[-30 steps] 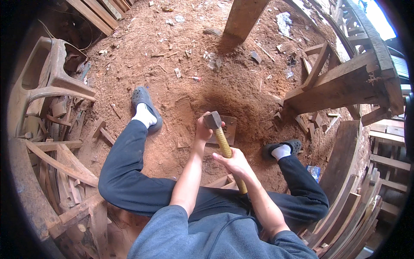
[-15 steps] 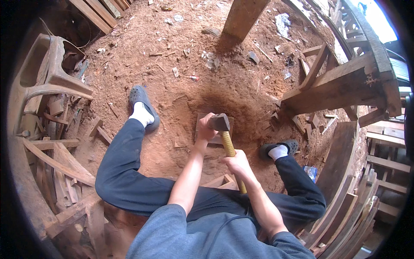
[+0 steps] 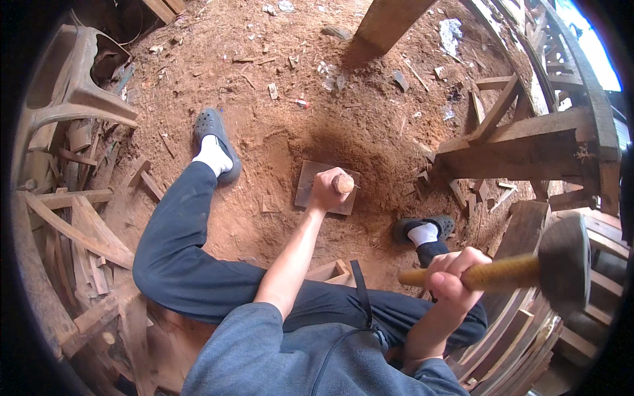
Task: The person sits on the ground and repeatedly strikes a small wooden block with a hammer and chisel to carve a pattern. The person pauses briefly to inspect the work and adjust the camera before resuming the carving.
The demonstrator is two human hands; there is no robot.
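Seems under way, with hammer [image 3: 512, 272] gripped in tightly curled fingers of right hand [image 3: 456, 274], well apart from stick [image 3: 343, 183] held end-up over board [image 3: 306, 179] in closed left hand [image 3: 323, 189], but cannot tell how much is done or left.

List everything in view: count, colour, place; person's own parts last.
Hammer: one, grey and yellow, right
Board: one, brown, centre ground
Tool: one, tan end, over board
Chair: one, brown, left
Post: one, brown, top
Timber frame: one, brown, upper right
Planks: several, brown, lower right
Wood scraps: many, brown, left
Litter: several, mostly white, top
Shoes: two, grey, flanking board
Socks: two, white, in shoes
Trousers: one pair, dark blue, below centre
Shirt: one, blue, bottom
Left hand: one, bare, around tool
Right hand: one, bare, around hammer handle
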